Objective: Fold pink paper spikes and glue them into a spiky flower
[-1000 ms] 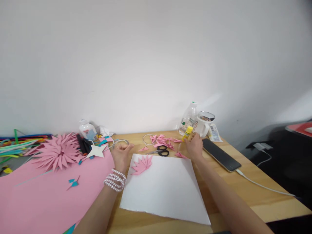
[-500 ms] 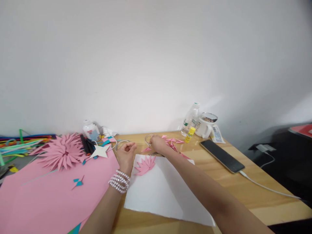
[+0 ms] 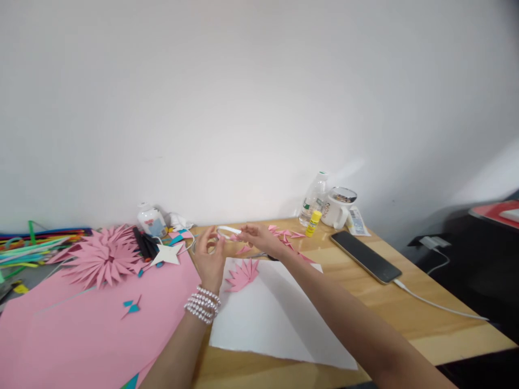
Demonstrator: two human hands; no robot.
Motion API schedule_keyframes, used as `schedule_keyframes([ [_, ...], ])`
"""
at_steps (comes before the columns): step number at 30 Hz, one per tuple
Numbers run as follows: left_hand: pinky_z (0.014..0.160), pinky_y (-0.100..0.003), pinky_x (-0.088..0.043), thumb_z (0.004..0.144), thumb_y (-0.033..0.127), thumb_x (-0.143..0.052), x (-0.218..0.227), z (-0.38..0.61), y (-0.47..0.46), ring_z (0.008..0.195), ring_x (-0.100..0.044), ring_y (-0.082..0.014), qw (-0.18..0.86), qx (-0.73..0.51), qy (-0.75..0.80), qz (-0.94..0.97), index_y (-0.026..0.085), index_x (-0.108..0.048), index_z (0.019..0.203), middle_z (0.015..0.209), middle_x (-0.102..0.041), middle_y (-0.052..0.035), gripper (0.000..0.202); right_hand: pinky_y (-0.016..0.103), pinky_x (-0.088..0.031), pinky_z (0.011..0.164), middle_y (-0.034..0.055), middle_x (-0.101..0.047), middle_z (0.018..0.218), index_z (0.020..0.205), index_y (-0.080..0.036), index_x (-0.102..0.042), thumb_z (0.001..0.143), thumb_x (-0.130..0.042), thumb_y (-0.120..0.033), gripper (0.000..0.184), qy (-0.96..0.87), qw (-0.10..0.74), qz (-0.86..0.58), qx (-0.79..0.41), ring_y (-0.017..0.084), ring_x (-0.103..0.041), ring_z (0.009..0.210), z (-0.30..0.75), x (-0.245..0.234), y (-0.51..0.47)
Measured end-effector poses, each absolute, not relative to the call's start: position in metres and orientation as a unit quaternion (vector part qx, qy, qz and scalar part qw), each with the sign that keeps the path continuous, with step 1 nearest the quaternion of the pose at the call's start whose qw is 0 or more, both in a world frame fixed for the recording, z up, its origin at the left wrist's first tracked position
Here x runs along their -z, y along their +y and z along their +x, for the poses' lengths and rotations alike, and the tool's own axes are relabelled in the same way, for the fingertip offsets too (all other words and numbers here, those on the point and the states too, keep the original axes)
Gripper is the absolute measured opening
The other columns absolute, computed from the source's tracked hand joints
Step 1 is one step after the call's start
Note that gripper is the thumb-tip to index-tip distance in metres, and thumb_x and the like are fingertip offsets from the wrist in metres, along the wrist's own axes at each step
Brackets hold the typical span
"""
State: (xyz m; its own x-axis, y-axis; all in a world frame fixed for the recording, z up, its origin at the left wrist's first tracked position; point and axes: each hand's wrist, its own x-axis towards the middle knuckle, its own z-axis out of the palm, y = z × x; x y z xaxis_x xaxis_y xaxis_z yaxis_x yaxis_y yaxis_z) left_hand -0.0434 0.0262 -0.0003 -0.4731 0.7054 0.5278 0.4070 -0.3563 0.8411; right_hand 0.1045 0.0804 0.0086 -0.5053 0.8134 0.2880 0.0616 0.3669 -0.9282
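My right hand pinches the right side of a thin white ring, which looks like a roll of tape, held just above the table. Beside the roll's left edge is my left hand, thumb and fingers curved apart; whether they touch it is hard to see. Below the hands, a fan of folded pink paper points rests on a white sheet. Partly under my right wrist, scissors show at the sheet's top edge. Loose pink folded paper pieces lie beyond my right forearm.
Toward the right stand a yellow glue stick, a clear bottle, a white mug and a phone on its cable. Leftward are a pink paper flower, a white paper star, pink sheets and pipe cleaners.
My right hand has lifted the white roll and brought it left toward my left hand. The left fingers, pinched together before, have spread apart.
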Motion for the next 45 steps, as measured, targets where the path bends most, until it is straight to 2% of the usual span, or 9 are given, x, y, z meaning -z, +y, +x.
schedule_keyframes([
  [4, 0.093, -0.039, -0.034, 0.081, 0.024, -0.047, -0.001, -0.041, 0.024, 0.109, -0.047, -0.0215, 0.009, -0.561, 0.515, 0.648, 0.020, -0.059, 0.105, 0.107, -0.060, -0.0078, 0.027, 0.021, -0.041, 0.059, -0.0028, -0.056, 0.067, 0.075, -0.017, -0.060, 0.078, -0.050, -0.033, 0.019, -0.739, 0.400, -0.317, -0.440, 0.010, -0.050, 0.062, 0.110, -0.011, 0.076],
  [10, 0.087, -0.039, -0.041, 0.079, 0.026, -0.051, 0.006, -0.034, 0.022, 0.089, -0.057, -0.0198, 0.023, -0.564, 0.493, 0.663, 0.023, -0.064, 0.094, 0.090, -0.065, -0.0044, 0.020, 0.028, -0.045, 0.074, 0.0057, -0.055, 0.105, 0.100, -0.021, -0.056, 0.074, -0.055, -0.029, 0.027, -0.675, 0.510, -0.338, -0.412, 0.014, -0.057, 0.085, 0.116, -0.017, 0.056],
  [16, 0.077, -0.035, -0.048, 0.072, 0.028, -0.059, 0.001, -0.025, 0.014, 0.080, -0.062, -0.0190, 0.173, -0.568, 0.482, 0.644, 0.021, -0.065, 0.081, 0.086, -0.066, -0.0052, 0.013, 0.029, -0.045, 0.069, 0.0016, -0.061, 0.074, 0.084, -0.016, -0.055, 0.064, -0.067, -0.032, 0.029, -0.530, 0.528, -0.371, -0.550, 0.015, -0.059, 0.070, 0.109, -0.013, 0.013],
  [20, 0.081, -0.037, -0.047, 0.068, 0.029, -0.063, -0.004, -0.020, 0.010, 0.090, -0.060, -0.0219, 0.212, -0.538, 0.419, 0.700, 0.022, -0.067, 0.075, 0.089, -0.068, -0.0057, 0.011, 0.026, -0.042, 0.060, -0.0015, -0.054, 0.060, 0.062, -0.016, -0.053, 0.066, -0.064, -0.037, 0.024, -0.523, 0.543, -0.405, -0.518, 0.012, -0.052, 0.059, 0.113, -0.014, 0.000],
  [24, 0.092, -0.044, -0.037, 0.065, 0.029, -0.066, -0.007, -0.020, 0.010, 0.102, -0.054, -0.0241, 0.177, -0.539, 0.381, 0.730, 0.023, -0.067, 0.083, 0.099, -0.066, -0.0057, 0.019, 0.025, -0.040, 0.057, -0.0009, -0.054, 0.061, 0.067, -0.017, -0.052, 0.072, -0.056, -0.038, 0.022, -0.510, 0.594, -0.443, -0.437, 0.013, -0.051, 0.058, 0.135, -0.019, -0.002],
  [27, 0.090, -0.040, -0.039, 0.071, 0.028, -0.060, -0.005, -0.023, 0.012, 0.091, -0.058, -0.0205, 0.150, -0.573, 0.449, 0.669, 0.022, -0.066, 0.077, 0.090, -0.067, -0.0045, 0.011, 0.024, -0.036, 0.053, 0.0003, -0.057, 0.061, 0.068, -0.017, -0.054, 0.073, -0.054, -0.031, 0.015, -0.585, 0.517, -0.555, -0.287, 0.014, -0.051, 0.056, 0.158, -0.016, -0.006],
  [30, 0.078, -0.034, -0.044, 0.074, 0.028, -0.054, -0.002, -0.026, 0.015, 0.077, -0.059, -0.0185, 0.151, -0.576, 0.511, 0.620, 0.020, -0.064, 0.068, 0.074, -0.066, -0.0032, 0.014, 0.025, -0.030, 0.052, 0.0026, -0.060, 0.064, 0.067, -0.019, -0.056, 0.074, -0.052, -0.024, 0.009, -0.669, 0.320, -0.661, -0.114, 0.017, -0.053, 0.058, 0.174, -0.007, -0.013],
  [34, 0.067, -0.030, -0.046, 0.077, 0.030, -0.050, 0.001, -0.028, 0.018, 0.070, -0.060, -0.0183, 0.192, -0.524, 0.518, 0.648, 0.020, -0.067, 0.070, 0.070, -0.067, -0.0035, 0.021, 0.025, -0.027, 0.051, 0.0066, -0.064, 0.071, 0.064, -0.019, -0.053, 0.076, -0.049, -0.020, 0.012, -0.727, 0.176, -0.662, -0.054, 0.020, -0.058, 0.064, 0.174, 0.002, -0.019],
  [45, 0.063, -0.029, -0.045, 0.066, 0.032, -0.065, 0.005, -0.038, 0.023, 0.088, -0.060, -0.0224, 0.302, -0.379, 0.512, 0.709, 0.024, -0.063, 0.101, 0.105, -0.065, -0.0078, 0.036, 0.026, -0.035, 0.051, -0.0011, -0.064, 0.060, 0.091, -0.020, -0.043, 0.076, -0.045, -0.022, 0.015, -0.648, 0.324, -0.608, -0.323, 0.018, -0.057, 0.053, 0.144, 0.018, -0.007],
])
